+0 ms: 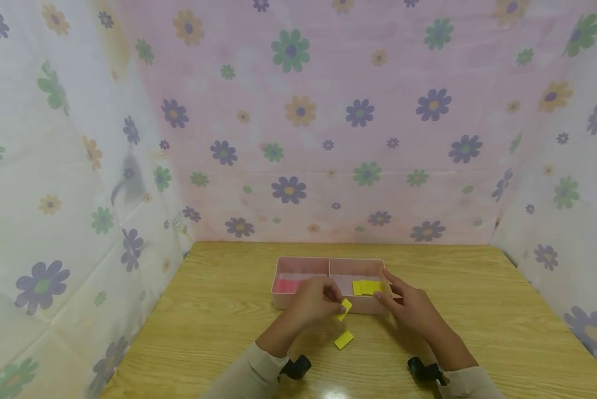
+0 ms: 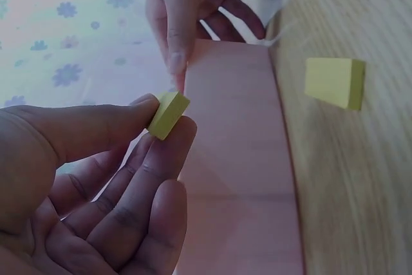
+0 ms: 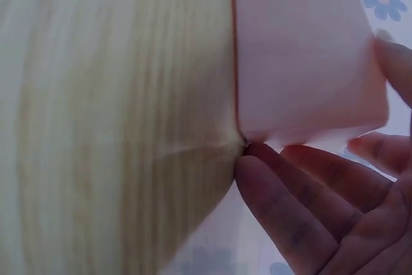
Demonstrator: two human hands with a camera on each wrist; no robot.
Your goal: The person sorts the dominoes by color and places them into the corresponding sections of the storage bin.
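Observation:
My left hand pinches a small yellow block between thumb and fingertip, just in front of a pink two-compartment box. On the table before the box lies another yellow block, also visible in the left wrist view. My right hand grips the box's right end. In the right wrist view its thumb is at the rim and its fingers touch the end wall. Several yellow blocks lie together in the right compartment. Pink pieces lie in the left one, partly hidden by my left hand.
The wooden table extends around the box on all sides. Flower-patterned cloth hangs behind it and along both sides. A black device is strapped at each wrist, near the beige sleeves.

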